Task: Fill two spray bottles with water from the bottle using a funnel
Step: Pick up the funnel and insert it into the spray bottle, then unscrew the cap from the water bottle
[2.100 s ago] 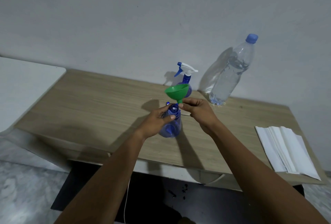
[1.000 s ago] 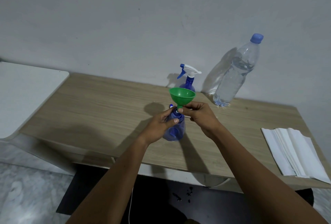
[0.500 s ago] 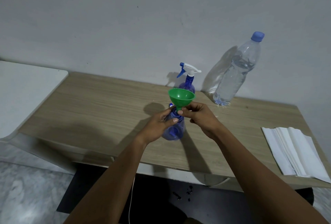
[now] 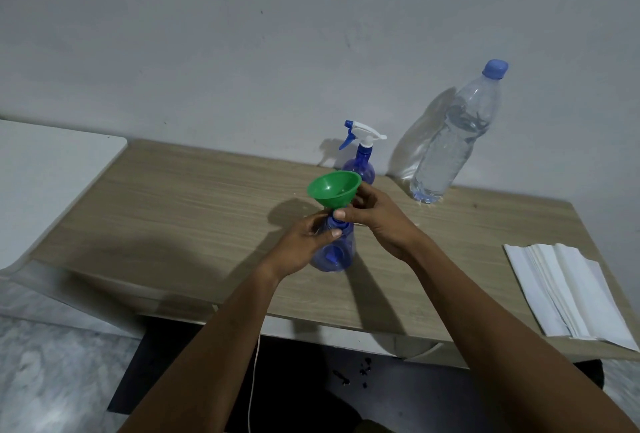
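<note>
Seating green plastic funnel (image 4: 334, 189): right hand (image 4: 378, 224) pinches its stem over the neck.
Steadying blue translucent spray bottle (image 4: 338, 256): left hand (image 4: 300, 248) grips it, against tipping, at the centre of the wooden table (image 4: 173, 211).

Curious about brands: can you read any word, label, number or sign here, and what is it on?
No readable text anywhere.
The water bottle shows no label; the near spray bottle, far spray bottle, green funnel and white paper stack show no print.
</note>
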{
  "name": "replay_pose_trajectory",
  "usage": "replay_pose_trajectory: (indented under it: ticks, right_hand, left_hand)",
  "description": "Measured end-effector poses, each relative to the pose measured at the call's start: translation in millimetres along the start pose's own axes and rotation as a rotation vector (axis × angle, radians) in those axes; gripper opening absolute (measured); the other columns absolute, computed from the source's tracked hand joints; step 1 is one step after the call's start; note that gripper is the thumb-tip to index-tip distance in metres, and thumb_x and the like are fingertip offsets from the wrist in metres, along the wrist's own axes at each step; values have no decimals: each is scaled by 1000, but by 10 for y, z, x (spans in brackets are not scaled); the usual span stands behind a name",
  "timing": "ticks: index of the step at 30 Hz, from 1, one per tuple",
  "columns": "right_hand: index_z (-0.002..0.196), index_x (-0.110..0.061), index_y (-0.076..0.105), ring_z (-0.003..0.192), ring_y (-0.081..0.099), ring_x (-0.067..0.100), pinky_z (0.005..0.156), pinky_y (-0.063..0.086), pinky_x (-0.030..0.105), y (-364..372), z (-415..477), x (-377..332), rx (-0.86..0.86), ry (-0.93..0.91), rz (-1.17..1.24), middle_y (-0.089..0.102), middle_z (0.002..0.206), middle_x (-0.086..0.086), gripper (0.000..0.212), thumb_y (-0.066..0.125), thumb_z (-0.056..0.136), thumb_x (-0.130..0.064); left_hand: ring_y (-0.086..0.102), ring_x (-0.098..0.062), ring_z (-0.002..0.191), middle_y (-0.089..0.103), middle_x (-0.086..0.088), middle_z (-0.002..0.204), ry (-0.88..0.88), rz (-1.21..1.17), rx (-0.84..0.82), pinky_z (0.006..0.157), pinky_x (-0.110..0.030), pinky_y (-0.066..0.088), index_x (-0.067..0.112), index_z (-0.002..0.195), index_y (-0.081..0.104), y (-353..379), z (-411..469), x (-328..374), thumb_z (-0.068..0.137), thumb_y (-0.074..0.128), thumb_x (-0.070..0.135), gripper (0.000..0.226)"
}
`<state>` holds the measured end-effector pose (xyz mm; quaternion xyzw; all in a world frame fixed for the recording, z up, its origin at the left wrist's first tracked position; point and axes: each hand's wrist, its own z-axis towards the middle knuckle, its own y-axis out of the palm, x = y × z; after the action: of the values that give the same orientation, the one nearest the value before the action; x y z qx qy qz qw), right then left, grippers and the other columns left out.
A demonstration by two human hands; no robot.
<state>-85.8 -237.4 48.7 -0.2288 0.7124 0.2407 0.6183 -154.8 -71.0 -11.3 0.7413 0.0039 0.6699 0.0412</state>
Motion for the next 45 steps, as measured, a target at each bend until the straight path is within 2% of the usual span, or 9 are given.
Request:
replay_pose_trajectory:
  ticks: [5, 11, 19, 27, 32, 35, 38, 42, 45]
  right_hand:
    - [116, -10, 68, 104, 73, 15, 88, 55, 23, 29, 45, 18, 44, -24, 6, 78, 105, 1, 39, 75, 81, 6]
    - [122, -7, 68, 114, 69, 27, 96, 54, 32, -46, -18, 127, 46, -28, -10, 73, 120, 15, 54, 83, 71, -7]
    - [115, -22, 70, 116, 67, 16, 91, 55, 26, -47, -67, 128, 42, -22, -83, 74, 118, 2, 47, 81, 76, 2]
    - [136, -22, 62, 129, 59, 18, 109, 49, 45, -148, -129, 190, 58, -27, -124, 69, 131, 0, 68, 85, 75, -4]
    - [128, -32, 66, 128, 58, 10, 114, 42, 47, -246, -261, 237, 97, -36, -152, 68, 131, -11, 59, 85, 74, -17]
    - [126, -30, 66, 129, 57, 10, 114, 42, 42, -377, -322, 282, 157, -14, -141, 68, 129, -6, 56, 85, 77, -9]
    - [122, -35, 67, 125, 58, 18, 107, 47, 37, -544, -392, 275, 221, 50, -126, 65, 128, -2, 54, 85, 77, -12]
    - [124, -27, 68, 112, 65, 15, 78, 47, 21, -785, -491, 161, 303, 82, -128, 66, 126, 2, 48, 83, 82, -12]
    - [119, -23, 70, 98, 65, 8, 75, 44, 21, -1008, -530, 27, 395, 78, -123, 68, 119, 4, 37, 80, 85, -14]
  left_hand:
    - [61, -24, 126, 64, -14, 137, -6, -43, -6, 104, -29, 51, 3, 142, 52, 8, 5, -16, 98, 59, 1, 44]
    - [62, -23, 125, 65, -14, 134, -10, -8, -4, 103, -27, 50, 3, 138, 56, -10, 6, -16, 97, 60, 1, 41]
    - [65, -14, 121, 67, -6, 132, -39, 50, -28, 101, -26, 51, 11, 138, 57, -4, -44, 74, 98, 60, 12, 39]
    - [65, -12, 120, 69, -2, 130, -70, 123, -30, 98, -21, 52, 12, 138, 57, -15, -76, 120, 100, 59, 17, 39]
    - [64, -9, 120, 68, 3, 131, -110, 182, -11, 98, -24, 51, 16, 139, 56, -16, -77, 113, 99, 60, 20, 41]
    - [61, -14, 126, 66, 0, 135, -90, 182, 67, 97, -22, 53, 14, 141, 54, 2, -110, 114, 95, 67, 20, 48]
    - [47, -14, 140, 55, 0, 149, -36, 192, 215, 115, -35, 41, 18, 148, 49, 28, -195, 128, 79, 84, 22, 77]
    - [42, -21, 143, 45, -3, 154, 68, 119, 455, 111, -30, 40, 12, 153, 38, 91, -321, 293, 85, 62, -14, 77]
    - [50, -20, 137, 54, -6, 145, 193, 117, 685, 112, -28, 42, 9, 146, 49, 122, -270, 596, 73, 59, 5, 73]
